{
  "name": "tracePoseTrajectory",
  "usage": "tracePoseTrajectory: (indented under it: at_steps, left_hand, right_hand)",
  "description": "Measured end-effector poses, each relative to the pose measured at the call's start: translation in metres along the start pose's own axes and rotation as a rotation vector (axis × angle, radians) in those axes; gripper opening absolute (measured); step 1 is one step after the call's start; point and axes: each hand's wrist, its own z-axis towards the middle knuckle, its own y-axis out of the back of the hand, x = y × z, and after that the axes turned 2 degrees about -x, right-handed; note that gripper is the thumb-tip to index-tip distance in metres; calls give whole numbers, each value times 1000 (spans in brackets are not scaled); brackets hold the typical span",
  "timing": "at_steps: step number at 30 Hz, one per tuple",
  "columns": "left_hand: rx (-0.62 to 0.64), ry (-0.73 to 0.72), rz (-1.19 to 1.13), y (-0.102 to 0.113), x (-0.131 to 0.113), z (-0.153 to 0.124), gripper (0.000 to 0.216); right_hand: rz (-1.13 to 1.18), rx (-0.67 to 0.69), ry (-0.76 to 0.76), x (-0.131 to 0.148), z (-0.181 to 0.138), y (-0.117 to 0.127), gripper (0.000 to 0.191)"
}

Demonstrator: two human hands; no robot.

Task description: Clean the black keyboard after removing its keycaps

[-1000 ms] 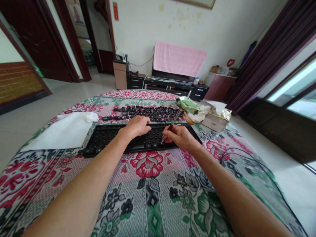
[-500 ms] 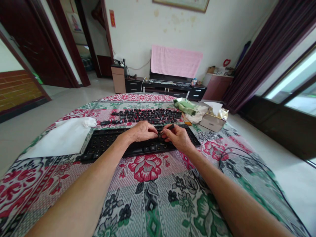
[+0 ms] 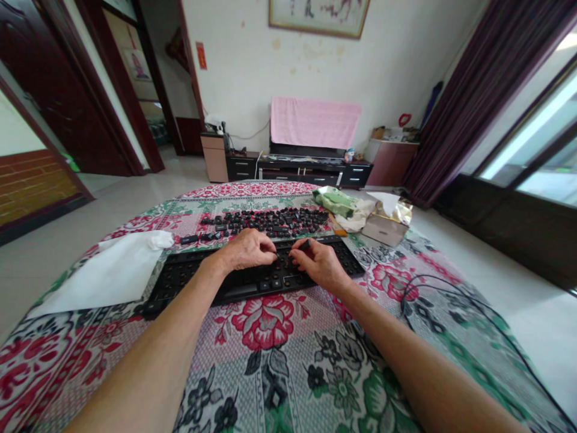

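Note:
A black keyboard [image 3: 238, 294] with most of its keycaps off lies across the table in front of me. My left hand [image 3: 252, 249] is over its middle, thumb and fingers pinched together; whatever is between them is too small to make out. Close by on the right, my right hand [image 3: 318, 260] grips a small black-handled tool [image 3: 305, 245], its lower end down at the key sockets and partly hidden by the fingers. A few keycaps [image 3: 269, 284] sit in the keyboard's front row. Behind the keyboard, many loose black keycaps [image 3: 274, 221] are spread in a band.
A white cloth or sheet [image 3: 103, 273] lies at the left. At the back right are a green plastic packet [image 3: 336, 201] and a tissue box [image 3: 385, 228]. A black cable [image 3: 469, 300] runs along the right side over the flowered tablecloth [image 3: 265, 328].
My hands have moved slightly apart, the left one shifting left, away from the tool in my right hand. The view has tilted up a little.

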Motion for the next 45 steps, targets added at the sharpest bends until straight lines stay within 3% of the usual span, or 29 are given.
tracePoseTrajectory:
  at_steps: [5, 8, 16, 25, 37, 45]
  left_hand:
    - [-218, 149, 76, 10, 28, 1, 29]
    - [-275, 251, 235, 6, 36, 8, 29]
    - [-231, 356, 357, -4, 38, 32, 33]
    - [-157, 465, 389, -12, 49, 36, 30]
    - [-177, 486, 367, -14, 46, 38, 34]
    - [-231, 499, 412, -6, 37, 28, 35]
  right_hand:
    - [42, -19, -36, -1, 2, 0, 23]
    - [51, -19, -42, -3, 2, -1, 24]
    - [-13, -21, -7, -6, 1, -1, 24]
    - [-76, -21, 17, -3, 1, 0, 21]
    - [-58, -2, 13, -4, 1, 0, 22]
    - [105, 60, -28, 0, 0, 3, 23]
